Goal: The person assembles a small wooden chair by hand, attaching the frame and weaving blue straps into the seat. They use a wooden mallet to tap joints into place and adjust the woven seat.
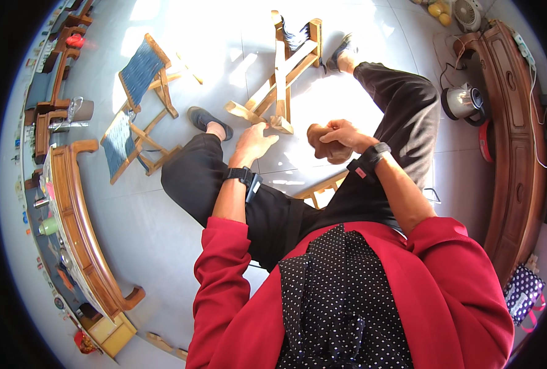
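Note:
A wooden folding stool [281, 77] with a blue-and-white woven seat lies on the floor in front of me, its crossed legs toward me. My left hand [253, 145] is at the near end of its thick foot bar, the fingers curled against the wood and partly hidden; the thumb sticks out to the right. To the right, apart from the stool, my right hand [345, 134] is closed on a brown crumpled piece [329, 146] that looks like cloth or paper.
Another folding stool [143, 71] with a blue woven seat stands at the left, beside a thin wooden stick [190, 69]. Wooden furniture [83, 215] lines the left. At the right are a wooden cabinet [519, 166], an electric kettle [461, 101] and a small fan [468, 13].

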Action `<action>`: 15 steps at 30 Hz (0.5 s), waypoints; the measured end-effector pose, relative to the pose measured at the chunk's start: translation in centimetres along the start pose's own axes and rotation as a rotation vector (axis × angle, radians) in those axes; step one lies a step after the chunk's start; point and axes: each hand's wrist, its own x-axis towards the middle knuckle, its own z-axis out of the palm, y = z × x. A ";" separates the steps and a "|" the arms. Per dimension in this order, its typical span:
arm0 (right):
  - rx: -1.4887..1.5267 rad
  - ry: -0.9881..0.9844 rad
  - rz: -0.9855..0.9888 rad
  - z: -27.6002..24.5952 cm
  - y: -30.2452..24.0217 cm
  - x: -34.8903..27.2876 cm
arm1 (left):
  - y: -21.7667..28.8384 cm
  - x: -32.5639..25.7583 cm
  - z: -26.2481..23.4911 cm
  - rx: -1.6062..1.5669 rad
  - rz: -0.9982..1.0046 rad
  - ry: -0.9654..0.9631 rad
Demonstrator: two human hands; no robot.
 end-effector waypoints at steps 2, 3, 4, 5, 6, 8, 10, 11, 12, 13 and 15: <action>0.469 -0.190 -0.042 -0.7 0.1 -0.6 | -0.2 -0.8 -0.4 -0.032 -0.011 0.001; 0.135 -0.025 -0.065 -1.0 -0.1 -0.9 | -0.2 -1.1 -0.5 -0.048 -0.028 -0.007; -0.199 0.088 -0.060 -1.2 -0.4 -1.1 | -0.2 -1.5 -0.7 -0.051 -0.050 -0.021; -0.524 0.174 -0.047 -1.2 -0.8 -1.3 | -0.2 -1.7 -0.8 -0.067 -0.044 -0.023; -0.306 0.121 -0.031 -1.2 -1.2 -1.6 | -0.1 -1.9 -1.0 -0.069 -0.046 -0.030; 0.146 0.007 -0.010 -1.0 -2.1 -2.0 | -0.1 -2.1 -1.3 -0.068 -0.042 -0.021; -0.026 0.224 -0.105 -0.3 -3.0 -2.3 | -0.1 -2.1 -1.5 -0.039 -0.025 -0.016; 0.109 0.270 0.001 -0.2 -3.6 -2.4 | 0.0 -2.1 -1.6 -0.060 -0.020 -0.009; 0.337 0.311 0.062 0.1 -4.1 -2.3 | 0.0 -2.0 -1.5 -0.070 -0.025 -0.016; 0.687 0.282 0.035 0.5 -4.5 -2.3 | 0.1 -2.0 -1.4 -0.080 -0.032 -0.024; 0.410 0.341 -0.140 0.0 -6.2 -1.4 | 0.5 -1.9 -0.9 -0.094 0.068 0.053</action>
